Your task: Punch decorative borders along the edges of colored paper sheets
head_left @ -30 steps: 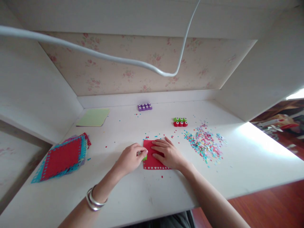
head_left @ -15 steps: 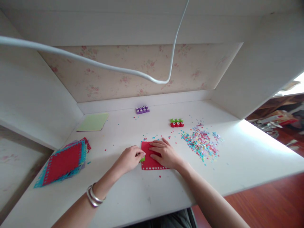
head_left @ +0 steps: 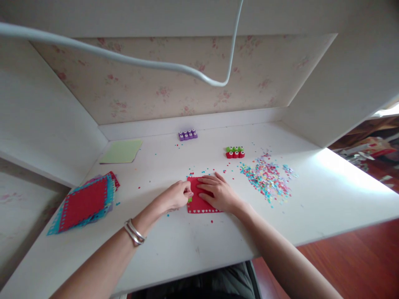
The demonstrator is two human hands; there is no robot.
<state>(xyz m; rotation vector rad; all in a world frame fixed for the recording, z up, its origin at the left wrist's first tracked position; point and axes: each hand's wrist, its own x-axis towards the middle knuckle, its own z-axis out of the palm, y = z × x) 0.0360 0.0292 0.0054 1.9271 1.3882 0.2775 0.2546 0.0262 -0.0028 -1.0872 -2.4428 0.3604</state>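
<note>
A sheet of red paper (head_left: 195,205) lies on the white desk, with a row of small punched shapes, some like hearts, along its near edge. My right hand (head_left: 218,194) rests flat on the sheet, fingers spread. At the sheet's left edge, my left hand (head_left: 179,195) is closed around a small green craft punch (head_left: 190,199). Only a bit of the punch shows; the fingers hide the rest. Green and red punches (head_left: 235,152) stand in two rows beyond my right hand, and purple punches (head_left: 188,135) stand near the back.
Punched paper bits (head_left: 268,176) are heaped to the right, with more scattered around. A stack of red and blue punched sheets (head_left: 84,203) lies at the left, pale green paper (head_left: 121,151) behind it. A white cable (head_left: 174,66) hangs across the upper view.
My left hand has curled tighter over the green punch, its thumb and fingers shifting at the paper's left edge. My right hand stays on the sheet. The camera view has tilted down slightly.
</note>
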